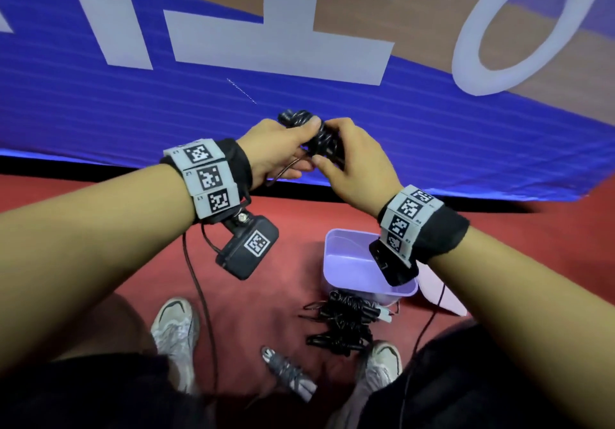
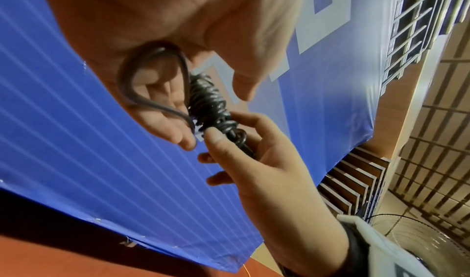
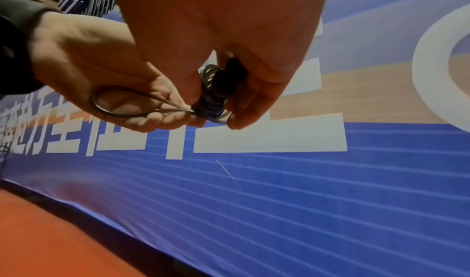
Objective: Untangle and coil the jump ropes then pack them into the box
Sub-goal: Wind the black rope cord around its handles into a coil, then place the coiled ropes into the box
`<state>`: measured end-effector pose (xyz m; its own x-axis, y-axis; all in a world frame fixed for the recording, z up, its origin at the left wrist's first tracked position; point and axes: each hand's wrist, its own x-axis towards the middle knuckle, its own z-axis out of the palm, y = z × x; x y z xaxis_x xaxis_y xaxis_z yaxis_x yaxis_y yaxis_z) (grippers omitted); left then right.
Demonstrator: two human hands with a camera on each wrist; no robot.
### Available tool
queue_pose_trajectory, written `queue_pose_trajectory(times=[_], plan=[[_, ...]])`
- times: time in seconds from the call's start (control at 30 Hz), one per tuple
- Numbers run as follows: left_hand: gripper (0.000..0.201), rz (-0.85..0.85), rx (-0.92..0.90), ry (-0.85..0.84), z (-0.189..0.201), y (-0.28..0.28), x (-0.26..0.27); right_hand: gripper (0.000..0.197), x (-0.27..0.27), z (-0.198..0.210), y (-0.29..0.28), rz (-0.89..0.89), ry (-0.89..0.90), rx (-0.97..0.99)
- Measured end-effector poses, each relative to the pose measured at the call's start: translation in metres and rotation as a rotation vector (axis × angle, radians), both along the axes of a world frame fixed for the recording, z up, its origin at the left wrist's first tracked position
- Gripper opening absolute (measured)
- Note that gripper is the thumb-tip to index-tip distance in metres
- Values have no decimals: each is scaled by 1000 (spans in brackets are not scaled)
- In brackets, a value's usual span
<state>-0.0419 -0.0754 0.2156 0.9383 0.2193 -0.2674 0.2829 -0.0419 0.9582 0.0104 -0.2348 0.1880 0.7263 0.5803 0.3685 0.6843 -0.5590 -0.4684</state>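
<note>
A black jump rope wound into a tight coil [image 1: 312,130] is held up in front of me between both hands. My left hand [image 1: 283,149] grips one side of it, thumb on top, with a loose loop of cord [image 2: 152,80] lying across its palm. My right hand [image 1: 349,155] pinches the coil's other end [image 2: 226,128] between thumb and fingers; in the right wrist view the coil [image 3: 216,92] sits between both sets of fingertips. A pale purple box [image 1: 352,262] stands open on the red floor below my right wrist. A tangled pile of black ropes [image 1: 346,322] lies just in front of the box.
A blue banner [image 1: 299,62] with large white letters hangs close ahead above the red floor [image 1: 283,295]. My two white shoes [image 1: 176,332] stand near the rope pile. A grey-and-white handle-like object [image 1: 289,375] lies between them. Thin cables hang from both wrist cameras.
</note>
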Motion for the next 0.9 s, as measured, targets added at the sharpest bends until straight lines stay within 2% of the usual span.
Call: queue_pose_trajectory(times=[0.07,0.17,0.23,0.33,0.4,0.5,0.6,0.67,0.73,0.83,0.9], plan=[[33,38,39,-66,-3,-3,-4,54,-11,2,-5,37,11,33],[26,3,110,-133,-6,-6,-11,54,-21,12,-19,6,137,136],[33,-90,104,-149,-9,-12,-13,54,-20,19,-30,-74,285,262],[38,-211,74,-190,-12,-30,-19,67,-19,22,-51,-91,599,360],[33,-258,79,-180,-17,-44,-21,57,-21,14,-63,-50,670,326],[29,-317,70,-112,-36,-62,-17,37,-29,-10,-79,-63,664,342],[33,-284,39,-57,-62,-81,-12,29,-34,-47,-101,-118,776,459],[38,-237,44,-6,-86,-95,-7,29,-35,-70,-118,-167,798,451],[36,-257,197,23,-110,-102,-5,31,-37,-90,-133,-237,820,428],[25,-388,544,42,-153,-110,-6,31,-38,-121,-158,-346,842,352],[15,-488,699,105,-183,-115,-9,30,-35,-145,-171,-414,876,303]])
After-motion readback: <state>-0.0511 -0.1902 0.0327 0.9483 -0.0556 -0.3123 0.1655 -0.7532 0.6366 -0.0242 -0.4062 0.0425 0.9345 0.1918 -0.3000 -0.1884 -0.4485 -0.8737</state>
